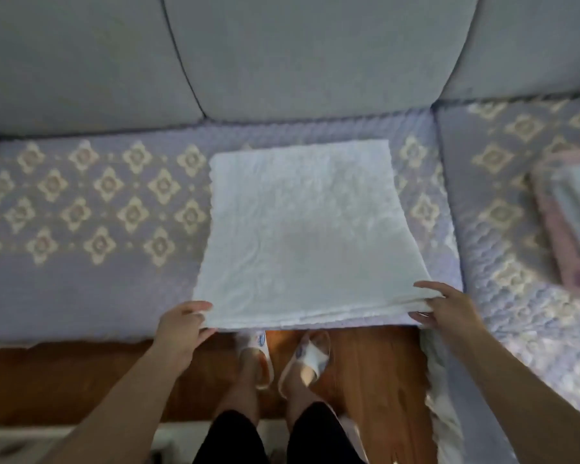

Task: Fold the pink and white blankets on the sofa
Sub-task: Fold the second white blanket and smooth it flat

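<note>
A white blanket (302,229), folded into a layered rectangle, lies flat on the sofa's middle seat. My left hand (181,326) pinches its near left corner, thumb on top and fingers under the edge. At the near right corner my right hand (449,306) grips the stacked layers the same way. A folded pink blanket (563,242) with a pale folded piece on top lies on the right seat, blurred and partly cut off by the frame edge.
The sofa seat (91,209) wears a lilac quilted cover with cream flower motifs, under grey back cushions (315,55). My feet in white slippers (283,356) stand on the wooden floor (375,373) just before the sofa edge.
</note>
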The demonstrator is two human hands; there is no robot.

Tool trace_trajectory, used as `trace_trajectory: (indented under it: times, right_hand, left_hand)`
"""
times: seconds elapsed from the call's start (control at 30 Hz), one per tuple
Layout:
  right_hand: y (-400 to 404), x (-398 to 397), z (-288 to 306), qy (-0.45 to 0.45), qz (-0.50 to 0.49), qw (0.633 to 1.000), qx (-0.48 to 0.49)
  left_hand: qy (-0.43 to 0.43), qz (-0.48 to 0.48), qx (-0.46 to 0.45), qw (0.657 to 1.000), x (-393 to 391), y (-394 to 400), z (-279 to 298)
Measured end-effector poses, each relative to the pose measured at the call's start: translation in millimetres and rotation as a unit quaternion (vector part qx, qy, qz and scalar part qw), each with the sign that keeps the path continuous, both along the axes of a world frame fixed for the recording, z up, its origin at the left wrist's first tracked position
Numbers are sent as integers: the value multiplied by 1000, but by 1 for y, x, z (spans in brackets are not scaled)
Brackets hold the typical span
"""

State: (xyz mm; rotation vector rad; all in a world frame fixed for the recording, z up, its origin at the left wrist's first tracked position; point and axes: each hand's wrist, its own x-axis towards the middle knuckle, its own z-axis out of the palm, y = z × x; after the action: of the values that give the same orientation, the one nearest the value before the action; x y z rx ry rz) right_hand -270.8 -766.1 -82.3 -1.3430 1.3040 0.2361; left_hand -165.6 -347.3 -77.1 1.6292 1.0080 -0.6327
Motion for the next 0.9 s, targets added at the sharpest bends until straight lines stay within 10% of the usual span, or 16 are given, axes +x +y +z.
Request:
trace_trajectory:
  times: [0.23,0.37,0.5,0.9]
  right_hand:
    - [-14,-32,-79,115,-12,986,123]
    - [-34,-21,-44,75,51,969,231]
    - [-54,43,-12,100,221,970,21]
    - [-87,306,-127,-7,171,959,-227]
  left_hand:
    - [88,-30,-6,996,-32,17,-78]
    - [116,-243,-7,963,-19,34,-49]
    - [-3,-399,111,910,44,24,-15]
    - [-153,-131,-6,980,319,-39,-139]
